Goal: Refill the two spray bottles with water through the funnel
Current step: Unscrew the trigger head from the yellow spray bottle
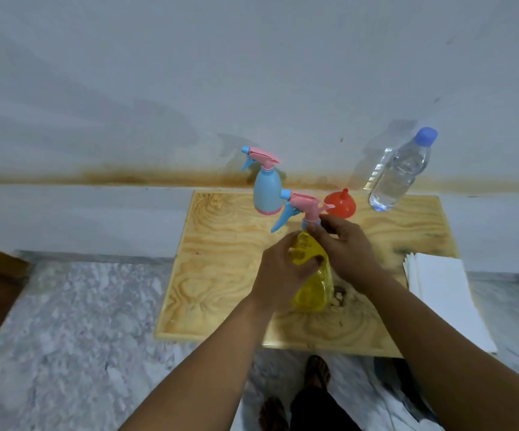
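A yellow spray bottle stands near the middle of the wooden table. My left hand grips its upper body. My right hand pinches the collar just under its pink and blue spray head. Behind it a blue spray bottle with a pink head stands upright. An orange-red funnel lies mouth down to the right of it. At the back right corner stands a clear water bottle with a blue cap, holding water.
A stack of white paper napkins lies at the table's right edge. The table stands against a white wall with a brown stain. Grey marbled floor lies to the left, and my feet show below the front edge.
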